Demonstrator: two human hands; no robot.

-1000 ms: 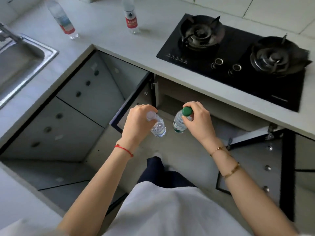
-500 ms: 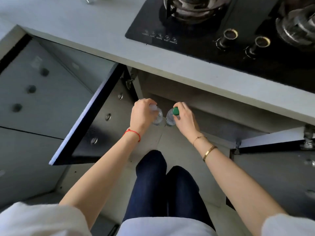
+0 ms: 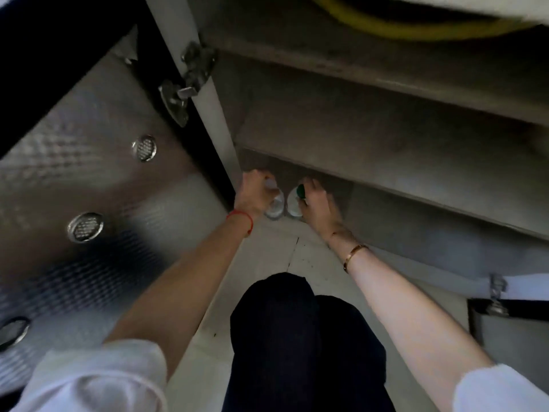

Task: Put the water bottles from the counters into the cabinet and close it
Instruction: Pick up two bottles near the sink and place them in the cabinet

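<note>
Currently placing step: both bottles going onto the cabinet floor. Left of the cabinet's hinge post (image 3: 208, 93), the open cabinet door (image 3: 98, 173) hangs wide, vent discs showing. Just right of that post, low in the opening, left hand (image 3: 252, 194) has fingers wrapped round the clear-cap bottle (image 3: 274, 203). Beside it, nearly touching, right hand (image 3: 318, 206) pinches the green-cap bottle (image 3: 295, 200) near its neck. Whether the bases rest on the cabinet floor (image 3: 285, 176) can't tell, too dark. Next likely: release both, withdraw, fetch remaining bottles, then shut the door.
</note>
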